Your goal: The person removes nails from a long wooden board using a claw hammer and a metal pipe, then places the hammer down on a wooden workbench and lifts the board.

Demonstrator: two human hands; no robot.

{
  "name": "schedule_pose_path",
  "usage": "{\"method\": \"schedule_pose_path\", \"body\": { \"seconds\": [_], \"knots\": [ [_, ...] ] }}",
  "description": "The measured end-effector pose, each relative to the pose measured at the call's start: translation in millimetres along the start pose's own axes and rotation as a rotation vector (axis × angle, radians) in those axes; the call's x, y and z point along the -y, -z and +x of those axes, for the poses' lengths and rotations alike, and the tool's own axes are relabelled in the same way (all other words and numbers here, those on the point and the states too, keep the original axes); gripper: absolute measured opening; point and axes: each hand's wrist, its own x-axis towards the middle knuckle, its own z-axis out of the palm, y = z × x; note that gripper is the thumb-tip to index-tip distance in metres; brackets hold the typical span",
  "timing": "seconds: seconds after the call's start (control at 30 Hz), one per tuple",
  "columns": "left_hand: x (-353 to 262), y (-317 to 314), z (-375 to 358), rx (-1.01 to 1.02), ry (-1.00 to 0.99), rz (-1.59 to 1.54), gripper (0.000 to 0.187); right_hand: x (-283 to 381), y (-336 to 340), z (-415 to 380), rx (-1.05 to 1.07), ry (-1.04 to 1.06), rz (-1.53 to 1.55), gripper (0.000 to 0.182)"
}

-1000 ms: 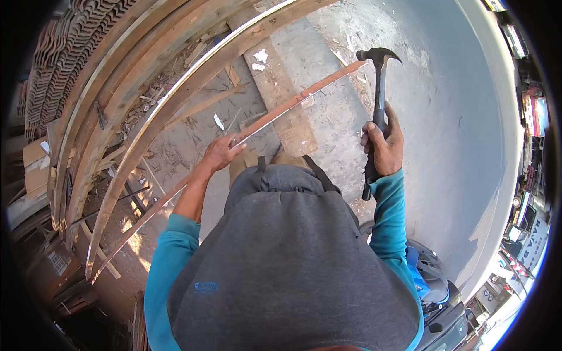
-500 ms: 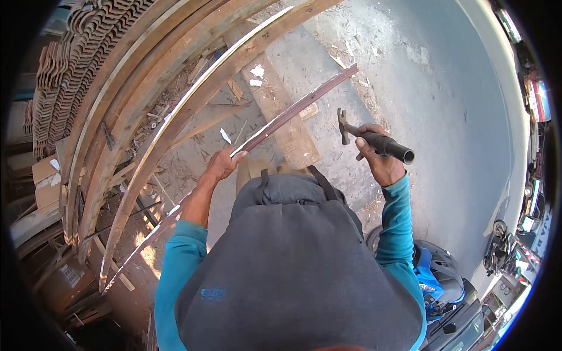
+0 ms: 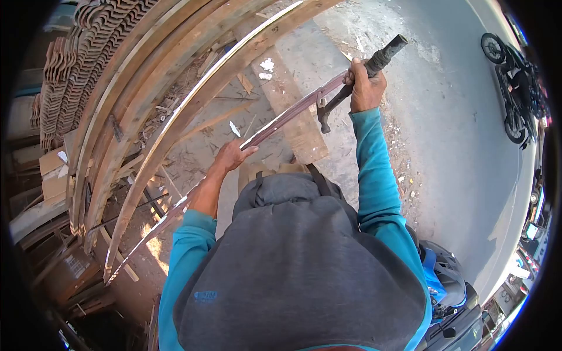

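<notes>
And the left hand (image 3: pixel 232 155) has its fingers wrapped round a long, thin, reddish-brown wooden strip with a white edge (image 3: pixel 287 120), slanting above a flat, dusty wooden plank (image 3: pixel 313 141); the right hand (image 3: pixel 367 90) clenches a black-handled metal claw hammer (image 3: pixel 338 100), its head hanging just beside the strip; whether those fingers also pinch the strip's far end, I can't tell!

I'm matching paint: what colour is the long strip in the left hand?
The strip is reddish-brown with a white edge, best seen in the head view.
</notes>
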Motion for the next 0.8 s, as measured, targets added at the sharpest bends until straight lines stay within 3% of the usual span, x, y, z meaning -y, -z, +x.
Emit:
{"method": "schedule_pose_path", "body": {
  "seconds": [0.23, 0.3, 0.5, 0.63, 0.7, 0.73, 0.8],
  "knots": [
    [5.5, -4.6, 2.7, 0.016, 0.031, 0.013, 0.064, -0.2, -8.0, 16.3, -0.178, 0.104, -0.088, 0.020],
    [24.5, -15.6, 13.2, -0.064, -0.062, 0.015, 0.065, 9.9, -10.9, 5.1, -0.218, 0.140, -0.025, 0.020],
    [-2.0, 4.1, -2.9, 0.005, -0.097, -0.211, 0.059, 27.8, -37.2, -41.0, -0.120, 0.104, -0.042, 0.025],
    [6.0, 5.8, 2.6, -0.013, -0.166, -0.079, 0.054, 18.2, -68.2, -72.0, -0.326, 0.167, 0.006, 0.026],
    [13.2, 5.6, 4.1, 0.004, -0.211, -0.093, 0.052, -6.5, -77.6, -94.3, -0.422, 0.265, -0.140, 0.026],
    [19.9, 5.2, 10.6, 0.061, -0.197, -0.112, 0.053, -14.7, -85.7, -111.8, -0.368, 0.375, -0.306, 0.026],
    [26.3, 1.1, 14.0, 0.011, -0.239, -0.040, 0.053, -14.0, -90.2, -123.0, -0.450, 0.349, -0.170, 0.025]
  ]
}}
